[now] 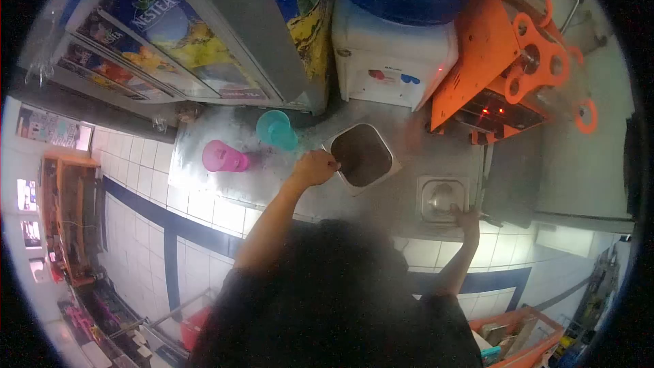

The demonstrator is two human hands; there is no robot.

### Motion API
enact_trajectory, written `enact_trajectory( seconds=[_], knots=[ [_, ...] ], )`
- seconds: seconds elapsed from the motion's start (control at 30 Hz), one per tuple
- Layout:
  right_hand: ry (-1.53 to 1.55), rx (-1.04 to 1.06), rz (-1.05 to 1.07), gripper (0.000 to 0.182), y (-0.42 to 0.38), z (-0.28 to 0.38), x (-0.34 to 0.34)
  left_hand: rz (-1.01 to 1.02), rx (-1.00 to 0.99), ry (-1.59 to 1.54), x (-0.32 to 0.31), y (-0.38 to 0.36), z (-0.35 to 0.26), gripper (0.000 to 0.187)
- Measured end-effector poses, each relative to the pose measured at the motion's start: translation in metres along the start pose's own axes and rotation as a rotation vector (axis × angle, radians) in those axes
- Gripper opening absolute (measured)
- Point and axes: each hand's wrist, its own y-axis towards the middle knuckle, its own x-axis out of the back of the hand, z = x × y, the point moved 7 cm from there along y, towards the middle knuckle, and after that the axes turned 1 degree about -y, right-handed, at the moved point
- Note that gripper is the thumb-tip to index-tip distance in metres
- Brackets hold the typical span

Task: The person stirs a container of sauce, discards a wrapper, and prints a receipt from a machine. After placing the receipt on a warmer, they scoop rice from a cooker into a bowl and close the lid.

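Counter (pixel 403 194), NESTEA (pixel 155 13), grip (pixel 316 167) seemingly at pan (pixel 364 155).

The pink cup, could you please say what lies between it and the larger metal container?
The teal cup and the left hand, in the head view.

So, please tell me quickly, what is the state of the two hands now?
Left hand: closed, at the rim of the large metal container; anything held cannot be told.
Right hand: at the small metal container; grip cannot be told.
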Motion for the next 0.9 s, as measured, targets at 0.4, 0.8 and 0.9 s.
enact_trajectory(
  seconds=[0.4,0.8,0.9],
  knots=[
    [0.480,0.455,-0.147,0.037,-0.114,0.156,0.036,-0.001,0.106,-0.020,0.012,0.012,0.009,0.026],
    [-0.574,1.245,-0.315,0.011,-0.118,0.242,-0.055,-0.859,0.052,-0.197,0.052,-0.012,0.029,0.033],
    [-0.493,1.608,-0.490,0.009,-0.116,0.235,-0.082,-0.705,0.309,-0.330,0.032,-0.048,0.052,0.032]
  ],
)
